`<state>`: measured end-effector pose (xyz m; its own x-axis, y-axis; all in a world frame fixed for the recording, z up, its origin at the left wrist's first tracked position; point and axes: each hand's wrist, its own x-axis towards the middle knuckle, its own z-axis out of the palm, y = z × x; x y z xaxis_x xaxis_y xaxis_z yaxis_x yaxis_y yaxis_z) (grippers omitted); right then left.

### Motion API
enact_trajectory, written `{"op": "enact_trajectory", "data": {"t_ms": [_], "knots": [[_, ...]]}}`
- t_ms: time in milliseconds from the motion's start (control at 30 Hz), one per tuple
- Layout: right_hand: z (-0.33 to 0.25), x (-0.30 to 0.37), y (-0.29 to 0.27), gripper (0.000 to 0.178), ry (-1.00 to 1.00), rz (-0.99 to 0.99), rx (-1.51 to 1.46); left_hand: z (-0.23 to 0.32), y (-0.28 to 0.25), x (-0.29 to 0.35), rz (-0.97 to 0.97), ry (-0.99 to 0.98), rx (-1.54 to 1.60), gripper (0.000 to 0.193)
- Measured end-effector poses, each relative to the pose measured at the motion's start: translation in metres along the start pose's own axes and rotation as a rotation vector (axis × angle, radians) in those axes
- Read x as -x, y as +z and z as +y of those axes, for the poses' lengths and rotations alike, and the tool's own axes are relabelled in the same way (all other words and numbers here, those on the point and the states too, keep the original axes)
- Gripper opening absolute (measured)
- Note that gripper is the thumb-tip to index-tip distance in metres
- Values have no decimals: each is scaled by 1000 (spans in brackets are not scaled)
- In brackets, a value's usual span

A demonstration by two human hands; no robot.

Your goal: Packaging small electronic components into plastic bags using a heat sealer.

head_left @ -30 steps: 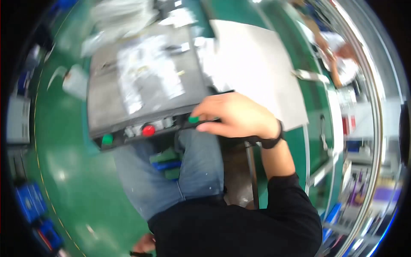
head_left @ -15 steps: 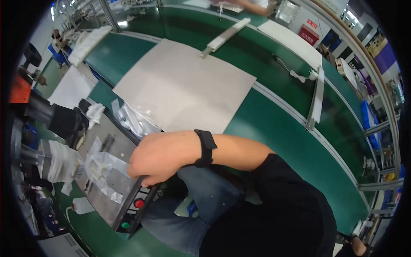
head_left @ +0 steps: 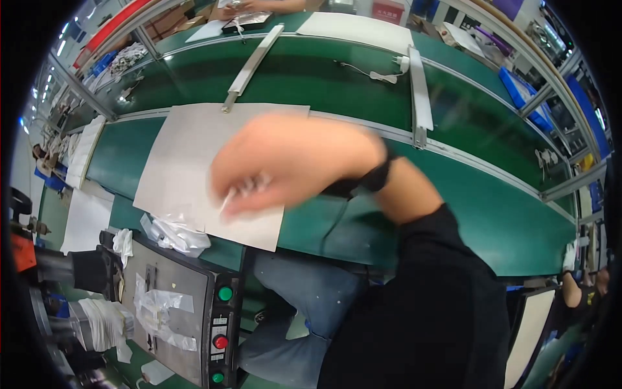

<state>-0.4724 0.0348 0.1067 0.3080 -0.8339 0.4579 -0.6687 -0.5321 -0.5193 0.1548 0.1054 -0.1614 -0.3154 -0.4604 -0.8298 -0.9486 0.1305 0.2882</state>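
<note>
My right hand (head_left: 278, 159), blurred by motion and with a black band (head_left: 381, 172) on its wrist, is raised over a large pale sheet (head_left: 175, 149) on the green table. Its fingers are curled together, and small whitish bits (head_left: 249, 186) show between them, too smeared to name. Behind the wrist is a dark thing (head_left: 340, 188) I cannot make out, with a thin cord trailing down from it. My left hand is out of sight. A crumpled clear plastic bag (head_left: 178, 235) lies at the sheet's near edge.
A machine's grey metal plate (head_left: 188, 279) with plastic film (head_left: 162, 308) on it stands at lower left. Its panel carries green buttons and a red button (head_left: 221, 341). White rails (head_left: 256, 61) cross the green line beyond. Another person's hands (head_left: 249, 8) are at the far side.
My right hand has lifted from beside the button panel and moved up over the pale sheet. The view has turned right, so the machine and sheet sit lower and further left.
</note>
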Motion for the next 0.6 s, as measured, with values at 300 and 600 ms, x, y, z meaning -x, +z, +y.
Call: {"op": "enact_trajectory", "data": {"t_ms": [300,600], "knots": [[180,259,-245,30,1196,501,573,-4,56,5,-50,-87,262,55],[271,334,-251,64,1528,494,508,22,63,-20,-146,-288,215,70]]}}
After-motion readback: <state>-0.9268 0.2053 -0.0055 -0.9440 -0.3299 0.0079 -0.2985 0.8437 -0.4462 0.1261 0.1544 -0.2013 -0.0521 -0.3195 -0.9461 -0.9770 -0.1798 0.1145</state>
